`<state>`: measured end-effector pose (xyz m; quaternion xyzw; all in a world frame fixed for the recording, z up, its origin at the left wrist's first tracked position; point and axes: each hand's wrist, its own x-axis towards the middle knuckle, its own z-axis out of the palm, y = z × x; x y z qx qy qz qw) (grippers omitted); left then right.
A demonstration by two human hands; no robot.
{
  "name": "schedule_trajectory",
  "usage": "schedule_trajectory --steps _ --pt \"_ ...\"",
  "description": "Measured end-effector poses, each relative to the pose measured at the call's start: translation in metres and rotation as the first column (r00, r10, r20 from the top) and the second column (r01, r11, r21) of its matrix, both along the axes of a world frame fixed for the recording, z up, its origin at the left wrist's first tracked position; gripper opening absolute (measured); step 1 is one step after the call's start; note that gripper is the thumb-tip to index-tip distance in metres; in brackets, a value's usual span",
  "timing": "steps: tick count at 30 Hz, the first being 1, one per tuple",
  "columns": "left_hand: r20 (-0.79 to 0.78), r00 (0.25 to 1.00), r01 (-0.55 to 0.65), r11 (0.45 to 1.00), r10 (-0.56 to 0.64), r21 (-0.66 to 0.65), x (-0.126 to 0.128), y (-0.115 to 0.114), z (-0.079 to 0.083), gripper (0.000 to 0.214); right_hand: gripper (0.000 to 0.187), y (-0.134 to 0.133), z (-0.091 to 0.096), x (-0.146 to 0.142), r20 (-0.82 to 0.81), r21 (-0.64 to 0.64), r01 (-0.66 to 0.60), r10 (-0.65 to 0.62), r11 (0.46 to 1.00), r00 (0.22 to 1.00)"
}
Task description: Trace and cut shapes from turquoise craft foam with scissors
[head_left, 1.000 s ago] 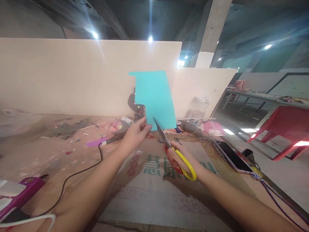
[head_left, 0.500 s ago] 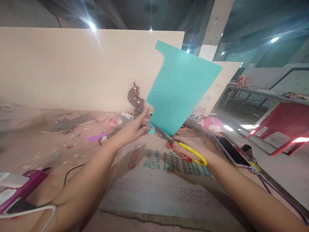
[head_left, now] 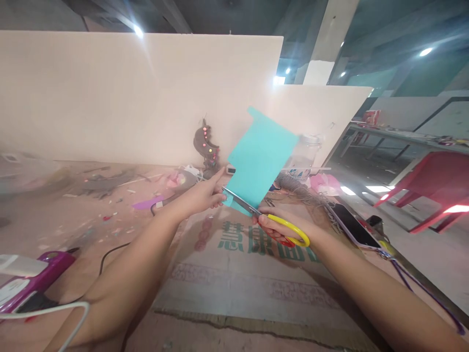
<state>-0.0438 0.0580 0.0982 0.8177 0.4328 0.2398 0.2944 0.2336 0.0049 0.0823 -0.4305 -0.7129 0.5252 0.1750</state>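
Observation:
My right hand (head_left: 273,228) is wrapped round the handles of scissors (head_left: 289,229) with yellow and red grips. Their blades point left and lie across the lower part of a turquoise sheet of paper (head_left: 262,156). To the left, my left hand (head_left: 208,194) pinches the sheet's small lower-left corner near the blade tips, its index finger stretched out. The sheet stands tilted above the bench, with a notched left edge and a narrow tab at the top. Below both hands lies a flat sack (head_left: 229,274) printed with green characters.
Behind stands a pale board (head_left: 110,98) with a dark crescent-shaped ornament (head_left: 205,144) before it. A phone (head_left: 353,226), a clear jar (head_left: 308,151) and a pink bag (head_left: 324,185) are on the right. A purple power strip (head_left: 54,266) and scraps lie left. A red chair (head_left: 432,181) stands beyond.
The turquoise sheet has tipped back and its top has dropped, so it looks shorter. The scissor blades have closed together across its lower part. Both hands stay nearly in place.

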Motion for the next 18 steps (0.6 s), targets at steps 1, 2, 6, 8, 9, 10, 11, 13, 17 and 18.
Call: schedule_trajectory --steps 1,2,6,8,9,10,11,13,17,18 --pt "-0.018 1.0 -0.004 1.0 0.003 -0.015 0.0 0.002 -0.002 0.092 0.064 0.0 -0.002 0.0 0.016 -0.016 0.004 -0.004 1.0 1.0" --pt "-0.036 0.999 -0.007 0.999 0.006 -0.033 -0.001 0.003 -0.004 0.093 0.063 0.001 -0.004 -0.001 0.027 -0.029 0.004 -0.004 1.0 1.0" --pt "-0.101 0.994 -0.05 0.994 0.039 -0.102 -0.01 0.015 -0.014 0.084 0.055 0.003 -0.009 0.0 0.039 -0.033 -0.01 0.011 0.999 0.999" --pt "-0.149 0.986 -0.094 0.988 0.075 -0.126 -0.018 0.022 -0.022 0.066 0.054 0.004 -0.011 0.001 0.057 -0.011 -0.001 0.002 1.0 0.998" --pt "-0.179 0.979 -0.124 0.983 0.099 -0.138 -0.022 0.026 -0.026 0.053 0.055 0.006 -0.012 0.002 0.062 -0.006 0.004 -0.003 1.0 0.998" --pt "-0.207 0.97 -0.156 0.977 0.124 -0.148 -0.027 0.03 -0.031 0.04 0.055 0.007 -0.013 0.003 0.059 -0.007 0.01 -0.01 1.0 0.998" --pt "-0.231 0.961 -0.189 0.969 0.15 -0.156 -0.03 0.034 -0.036 0.028 0.056 0.008 -0.014 0.004 0.047 -0.016 0.015 -0.014 1.0 0.999" --pt "-0.243 0.949 -0.244 0.958 0.203 -0.152 -0.035 0.041 -0.046 0.021 0.058 0.01 -0.016 0.006 0.008 -0.035 0.017 -0.017 0.999 1.0" --pt "-0.104 0.956 -0.284 0.956 0.275 -0.078 -0.033 0.047 -0.062 0.032 0.059 0.013 -0.017 0.01 -0.07 -0.063 -0.007 0.002 0.998 0.998" --pt "-0.044 0.96 -0.28 0.959 0.278 -0.053 -0.029 0.048 -0.065 0.033 0.059 0.014 -0.017 0.011 -0.091 -0.066 -0.009 0.003 0.998 0.996"
